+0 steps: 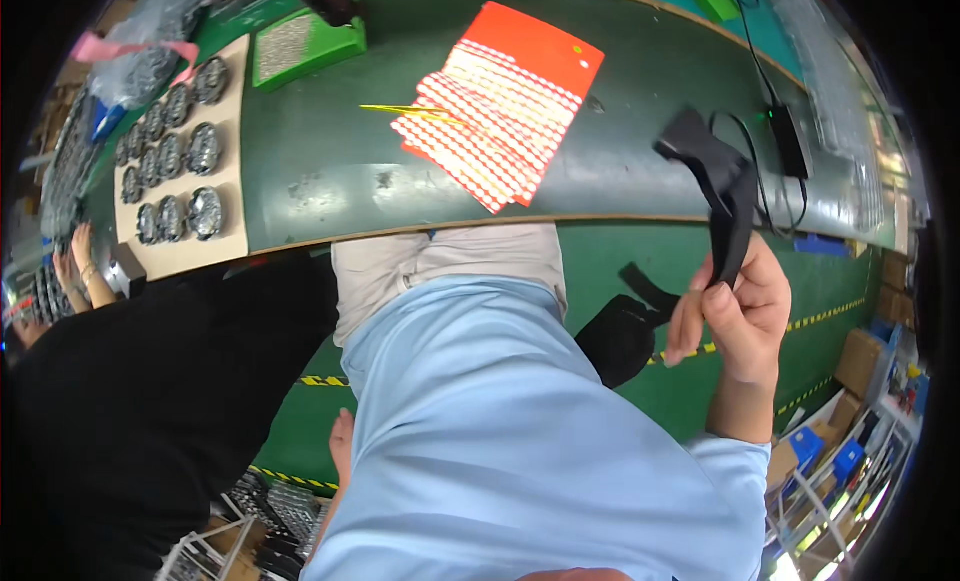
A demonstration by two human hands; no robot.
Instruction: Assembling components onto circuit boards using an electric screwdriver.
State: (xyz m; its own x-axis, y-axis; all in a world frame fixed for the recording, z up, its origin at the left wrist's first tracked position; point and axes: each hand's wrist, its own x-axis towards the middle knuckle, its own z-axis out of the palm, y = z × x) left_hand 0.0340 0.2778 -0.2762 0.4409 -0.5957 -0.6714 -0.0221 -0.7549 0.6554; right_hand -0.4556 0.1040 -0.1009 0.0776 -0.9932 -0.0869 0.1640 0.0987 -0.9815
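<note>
My right hand [745, 311] is raised at the right, in front of the bench edge. Its thumb and fingers pinch the lower end of a black strap [735, 206], which stands up and bends over at its wider top. Only a small part of my left hand [342, 443] shows, low beside my blue shirt; its fingers are mostly hidden, and I cannot make out anything in it. On the bench, between the hands and beyond them, lie red sheets [550, 51] with rows of shiny pale dots. Gold tweezers [405, 109] rest across their left side.
Rows of round, dark glossy parts [204, 149] stand on a cardboard sheet [232, 111] at the left. A green tray [330, 43] of small metallic pieces sits behind. A black power adapter [788, 141] with cables lies right. A person in black [150, 401] works close on my left.
</note>
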